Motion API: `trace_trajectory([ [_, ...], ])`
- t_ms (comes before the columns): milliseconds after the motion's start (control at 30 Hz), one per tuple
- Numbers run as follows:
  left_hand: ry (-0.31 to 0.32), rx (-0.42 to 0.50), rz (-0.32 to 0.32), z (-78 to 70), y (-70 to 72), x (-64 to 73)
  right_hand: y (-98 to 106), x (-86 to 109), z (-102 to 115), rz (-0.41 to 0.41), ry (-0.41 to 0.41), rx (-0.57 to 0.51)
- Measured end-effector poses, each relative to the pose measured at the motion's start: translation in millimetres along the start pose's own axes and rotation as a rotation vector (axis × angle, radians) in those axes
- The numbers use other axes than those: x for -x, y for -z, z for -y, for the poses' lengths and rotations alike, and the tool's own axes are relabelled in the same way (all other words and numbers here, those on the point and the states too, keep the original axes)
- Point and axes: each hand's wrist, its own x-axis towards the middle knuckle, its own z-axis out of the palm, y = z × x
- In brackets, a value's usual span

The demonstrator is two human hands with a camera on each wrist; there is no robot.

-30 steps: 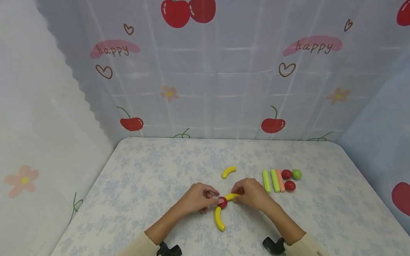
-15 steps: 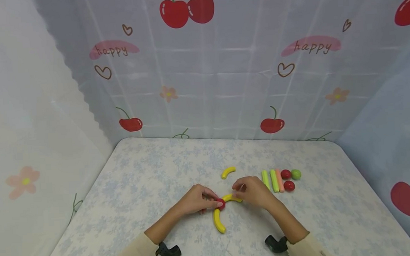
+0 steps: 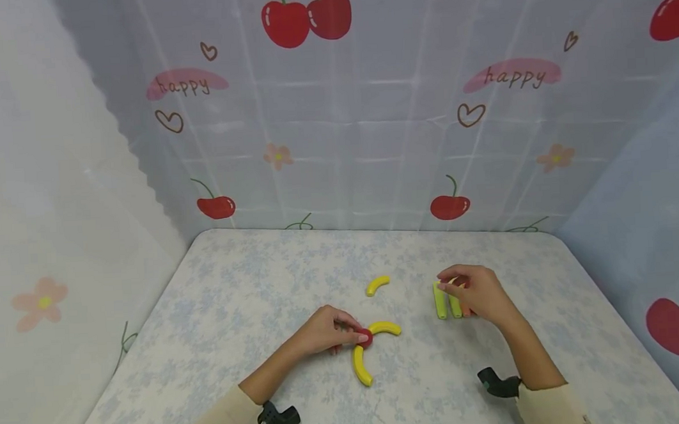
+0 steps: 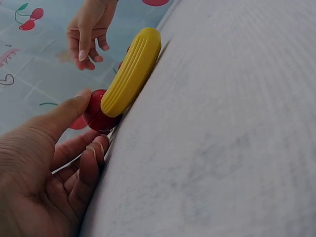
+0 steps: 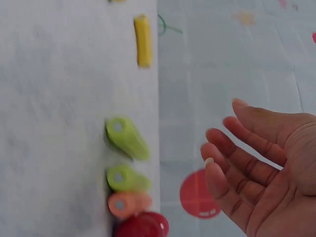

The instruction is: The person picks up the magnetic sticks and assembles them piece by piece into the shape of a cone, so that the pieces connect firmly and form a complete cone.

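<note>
My left hand (image 3: 325, 331) pinches a red ball (image 3: 366, 338) between thumb and fingers, low on the table. Two curved, ridged yellow pieces touch that ball: one piece (image 3: 386, 328) points right, the other piece (image 3: 361, 366) points toward me. In the left wrist view, a yellow piece (image 4: 132, 74) meets the red ball (image 4: 101, 118). My right hand (image 3: 482, 291) hovers over the straight sticks with nothing in it, its fingers (image 5: 219, 143) loosely bent. Below it lie two light-green sticks, the left stick (image 3: 439, 301) and the right stick (image 3: 456, 307), beside an orange stick (image 5: 129, 203).
A third curved yellow piece (image 3: 377, 285) lies apart, farther back on the table. Red balls (image 5: 140, 227) sit beside the orange stick in the right wrist view; the right hand covers them in the head view. A printed curtain (image 3: 335, 122) surrounds the patterned table (image 3: 250, 274).
My right hand has let go of the right-hand yellow piece and moved right, over the sticks. The left hand keeps hold of the red ball, nearly still.
</note>
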Motion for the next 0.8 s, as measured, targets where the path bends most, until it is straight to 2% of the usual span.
trace_trajectory([
  [100, 0.007, 0.003, -0.001, 1.6, 0.1, -0.4, 15, -0.6, -13, -0.037, -0.047, -0.004],
  [267, 0.011, -0.001, -0.003, 3.5, 0.4, -1.8, 33, 0.2, -38, -0.121, -0.077, 0.045],
  [367, 0.011, 0.003, -0.002, 2.7, 0.1, -2.1, 41, 2.2, -54, -0.137, -0.079, 0.067],
  [467, 0.018, 0.016, -0.003, 2.2, -0.6, -2.1, 45, 4.7, -70, -0.122, -0.097, 0.086],
  [567, 0.027, 0.017, 0.001, 2.5, -0.4, -2.7, 47, 7.0, -82, -0.063, -0.147, 0.081],
  [700, 0.037, 0.011, 0.012, 2.6, 1.1, -3.5, 47, 10.0, -89, 0.011, -0.197, 0.043],
  [800, 0.041, 0.015, 0.017, 2.3, 1.5, -3.3, 45, 11.6, -93, 0.015, -0.186, 0.017],
])
